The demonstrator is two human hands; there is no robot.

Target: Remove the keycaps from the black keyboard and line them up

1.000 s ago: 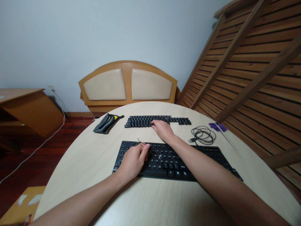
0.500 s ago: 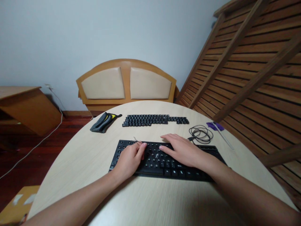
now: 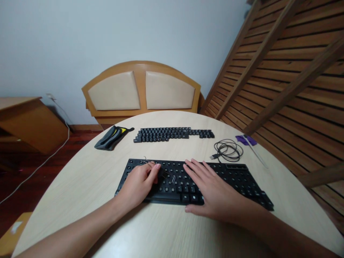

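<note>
Round pale-wood table [image 3: 163, 229]: carries everything at work; bare wood grain along the near side.
Right hand [image 3: 215, 191]: open, palm down, fingers spread over the keyboard's middle, thumb by its near edge; grips nothing.
Left hand [image 3: 137, 182]: thumb and fingers pinched on a thin dark wire tool [image 3: 164, 175], curled end sticking out beyond the knuckles.
Long black plastic keyboard [image 3: 177, 172]: flat beneath both hands; mostly bare key posts, a few keycaps seated along the front.
Small shiny metal wire piece [image 3: 173, 179]: on the keyboard, between the hands.
Thin black USB cable [image 3: 223, 154]: loosely coiled just beyond the keyboard, right.
Purple cloth [image 3: 240, 139]: far right, slim whitish rod [image 3: 255, 151] lying partly across it.
Grey, black and yellow fabric pouch [image 3: 110, 139]: far left.
Loose black keycaps [image 3: 161, 134]: set in close rows, far side.
</note>
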